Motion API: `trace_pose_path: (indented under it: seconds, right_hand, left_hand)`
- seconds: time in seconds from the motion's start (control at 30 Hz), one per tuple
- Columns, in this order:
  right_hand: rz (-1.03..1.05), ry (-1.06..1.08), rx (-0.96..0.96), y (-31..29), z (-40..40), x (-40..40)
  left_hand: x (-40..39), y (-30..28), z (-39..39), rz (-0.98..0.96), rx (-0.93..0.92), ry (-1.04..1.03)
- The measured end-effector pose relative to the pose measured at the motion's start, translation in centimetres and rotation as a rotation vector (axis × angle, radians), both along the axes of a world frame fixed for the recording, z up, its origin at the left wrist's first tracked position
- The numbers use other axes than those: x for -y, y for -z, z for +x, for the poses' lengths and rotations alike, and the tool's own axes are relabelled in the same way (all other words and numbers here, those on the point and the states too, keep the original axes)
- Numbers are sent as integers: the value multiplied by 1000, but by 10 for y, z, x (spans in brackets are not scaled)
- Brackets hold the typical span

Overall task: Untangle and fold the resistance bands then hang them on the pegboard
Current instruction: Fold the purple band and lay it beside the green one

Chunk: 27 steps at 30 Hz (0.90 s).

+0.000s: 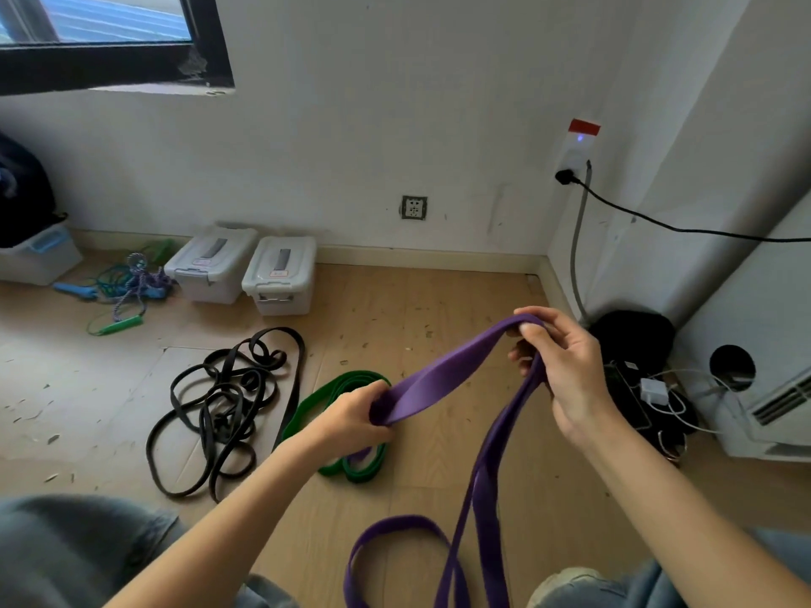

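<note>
A wide purple resistance band (443,379) stretches between my two hands above the wooden floor. My left hand (355,416) grips its lower left end in a fist. My right hand (557,357) pinches its upper fold, and two strands hang from there down to a loop near my knees. Under my left hand a green band (307,410) lies folded on the floor. A tangle of black bands (228,401) is spread to its left. No pegboard is in view.
Two lidded plastic boxes (245,269) stand by the wall, with tangled jump ropes (127,283) to their left. At the right are a white appliance (763,397), a black bag (632,340), a charger and cables. My knees in jeans fill the bottom corners.
</note>
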State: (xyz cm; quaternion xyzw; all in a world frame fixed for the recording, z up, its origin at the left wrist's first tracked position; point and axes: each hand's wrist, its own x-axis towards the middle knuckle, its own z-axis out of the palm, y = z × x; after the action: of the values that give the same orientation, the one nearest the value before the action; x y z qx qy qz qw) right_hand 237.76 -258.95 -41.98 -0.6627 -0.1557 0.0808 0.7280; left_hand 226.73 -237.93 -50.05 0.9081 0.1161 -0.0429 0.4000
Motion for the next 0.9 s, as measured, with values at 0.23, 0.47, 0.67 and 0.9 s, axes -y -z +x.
trace_pose_path:
  seconds: [0.23,0.47,0.67,0.9]
  right_hand:
    - [56,70,-4,3,13,7]
    - [-359,69,83,34,22,17]
    - [-398,19,128,41,24,15]
    - [-384,33,194,40,26,13]
  left_hand:
    - [-10,-10,-8,-578,-284,-140]
    - [-27,-32,0,-1168,3,-177]
    - [-25,-52,10,-1594,439,-576]
    - [-36,-51,-7,-1092,-56,-355]
